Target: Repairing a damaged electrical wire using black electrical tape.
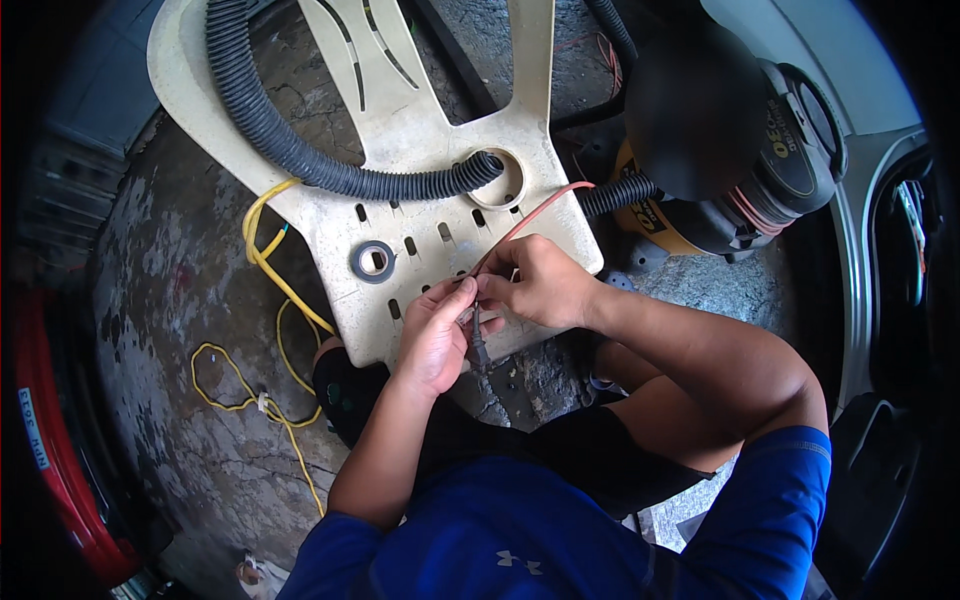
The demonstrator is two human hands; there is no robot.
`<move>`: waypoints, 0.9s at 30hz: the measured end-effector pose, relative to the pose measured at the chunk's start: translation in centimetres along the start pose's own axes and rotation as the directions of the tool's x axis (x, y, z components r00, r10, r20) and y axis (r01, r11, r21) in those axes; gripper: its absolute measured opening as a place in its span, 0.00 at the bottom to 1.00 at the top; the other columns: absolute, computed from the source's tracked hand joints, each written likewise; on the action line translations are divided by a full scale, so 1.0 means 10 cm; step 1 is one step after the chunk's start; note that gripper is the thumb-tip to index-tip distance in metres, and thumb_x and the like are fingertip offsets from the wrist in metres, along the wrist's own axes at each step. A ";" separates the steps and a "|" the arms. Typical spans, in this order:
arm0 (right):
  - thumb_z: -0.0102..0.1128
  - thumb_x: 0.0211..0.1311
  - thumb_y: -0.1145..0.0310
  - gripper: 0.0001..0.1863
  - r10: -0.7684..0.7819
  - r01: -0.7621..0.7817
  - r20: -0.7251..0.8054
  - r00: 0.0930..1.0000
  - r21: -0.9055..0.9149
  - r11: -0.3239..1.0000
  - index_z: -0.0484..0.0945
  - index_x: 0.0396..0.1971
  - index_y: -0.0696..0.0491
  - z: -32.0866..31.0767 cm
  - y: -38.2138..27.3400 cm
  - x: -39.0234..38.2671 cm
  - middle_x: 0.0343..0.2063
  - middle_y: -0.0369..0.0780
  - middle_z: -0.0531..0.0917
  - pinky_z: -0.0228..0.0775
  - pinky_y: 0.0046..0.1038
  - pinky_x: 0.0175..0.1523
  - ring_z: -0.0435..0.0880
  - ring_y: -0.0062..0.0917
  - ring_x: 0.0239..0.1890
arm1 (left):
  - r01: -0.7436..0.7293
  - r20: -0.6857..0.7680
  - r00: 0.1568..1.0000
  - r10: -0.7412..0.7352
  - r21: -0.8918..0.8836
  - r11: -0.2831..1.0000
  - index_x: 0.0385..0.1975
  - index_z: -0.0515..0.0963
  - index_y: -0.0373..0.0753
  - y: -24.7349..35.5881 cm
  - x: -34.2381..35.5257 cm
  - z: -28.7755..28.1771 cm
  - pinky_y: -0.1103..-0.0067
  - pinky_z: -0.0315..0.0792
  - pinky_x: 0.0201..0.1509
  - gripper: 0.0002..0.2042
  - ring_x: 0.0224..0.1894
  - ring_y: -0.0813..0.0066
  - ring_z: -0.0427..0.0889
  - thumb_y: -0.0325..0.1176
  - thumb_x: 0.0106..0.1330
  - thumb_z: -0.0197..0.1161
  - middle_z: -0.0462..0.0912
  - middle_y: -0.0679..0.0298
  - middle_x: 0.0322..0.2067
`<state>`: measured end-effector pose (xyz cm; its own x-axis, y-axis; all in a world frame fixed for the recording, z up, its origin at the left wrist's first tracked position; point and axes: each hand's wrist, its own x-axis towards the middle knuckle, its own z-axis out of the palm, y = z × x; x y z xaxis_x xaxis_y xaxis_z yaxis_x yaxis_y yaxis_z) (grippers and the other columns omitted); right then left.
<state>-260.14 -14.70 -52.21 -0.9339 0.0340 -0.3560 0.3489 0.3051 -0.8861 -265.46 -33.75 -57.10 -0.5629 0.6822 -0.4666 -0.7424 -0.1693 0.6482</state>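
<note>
Blue shirt (510, 525) lies nearest; beyond it, the left grip (437, 335) and right grip (548, 285) pinch the cord (545, 208) above the chair's (360, 310) near edge. A tug on its red length, or a slackened pinch, could drop it off that edge; a knock could shift the tape (373, 262).

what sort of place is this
Probably a garage or car workshop: a black-and-yellow shop vacuum stands on the worn concrete floor, and what looks like a red vehicle sits at the left edge.
</note>
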 end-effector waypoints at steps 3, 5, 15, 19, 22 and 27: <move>0.63 0.67 0.69 0.12 -0.082 0.073 -0.074 0.994 -0.116 0.991 0.87 0.39 0.64 -0.03 -0.09 -0.07 0.28 0.48 0.90 0.81 0.34 0.44 0.90 0.31 0.31 | -0.046 0.015 0.999 0.045 0.081 0.996 0.53 0.81 0.36 -0.03 0.05 -0.08 0.70 0.82 0.51 0.12 0.45 0.73 0.85 0.37 0.81 0.60 0.87 0.63 0.44; 0.61 0.66 0.69 0.13 0.026 -0.029 -0.027 0.999 -0.109 0.994 0.87 0.37 0.64 -0.04 -0.19 -0.10 0.26 0.47 0.90 0.81 0.34 0.43 0.90 0.31 0.29 | -0.046 0.071 0.997 0.041 0.077 0.996 0.53 0.81 0.36 -0.04 0.07 -0.09 0.71 0.82 0.50 0.12 0.45 0.74 0.85 0.36 0.81 0.60 0.87 0.63 0.44; 0.58 0.65 0.70 0.13 -0.013 0.001 -0.159 0.987 -0.072 0.997 0.86 0.32 0.66 0.00 -0.20 -0.11 0.23 0.47 0.89 0.82 0.34 0.42 0.91 0.32 0.28 | -0.241 0.064 0.967 0.248 -0.094 0.966 0.49 0.80 0.35 -0.18 0.15 0.06 0.78 0.79 0.44 0.08 0.39 0.80 0.82 0.32 0.80 0.62 0.84 0.67 0.39; 0.58 0.66 0.70 0.13 0.025 -0.031 -0.142 0.989 -0.040 0.999 0.86 0.33 0.67 -0.03 -0.10 -0.03 0.24 0.46 0.89 0.83 0.32 0.42 0.91 0.30 0.28 | -0.253 0.045 0.965 0.259 -0.105 0.962 0.49 0.80 0.35 -0.21 0.15 0.04 0.77 0.80 0.45 0.07 0.39 0.80 0.82 0.31 0.80 0.62 0.83 0.67 0.38; 0.57 0.69 0.71 0.13 0.064 -0.059 -0.094 0.994 0.055 0.997 0.85 0.36 0.67 -0.03 -0.09 -0.03 0.26 0.45 0.90 0.83 0.31 0.42 0.91 0.28 0.29 | -0.241 0.038 0.970 0.242 -0.021 0.970 0.54 0.80 0.35 -0.16 0.10 0.03 0.74 0.83 0.48 0.09 0.40 0.79 0.82 0.30 0.80 0.61 0.84 0.66 0.39; 0.56 0.74 0.73 0.12 0.034 -0.026 -0.053 0.998 0.131 0.991 0.84 0.42 0.67 0.03 0.02 0.00 0.32 0.43 0.90 0.82 0.30 0.44 0.91 0.26 0.32 | -0.194 0.032 0.981 0.193 0.024 0.981 0.63 0.77 0.42 -0.13 0.05 -0.01 0.69 0.85 0.51 0.14 0.39 0.78 0.81 0.33 0.81 0.60 0.82 0.67 0.41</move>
<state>-260.00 -14.87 -52.49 -0.9245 0.0945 -0.3693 0.3806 0.1765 -0.9077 -264.82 -33.31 -58.25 -0.6839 0.6589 -0.3131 -0.6100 -0.2811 0.7409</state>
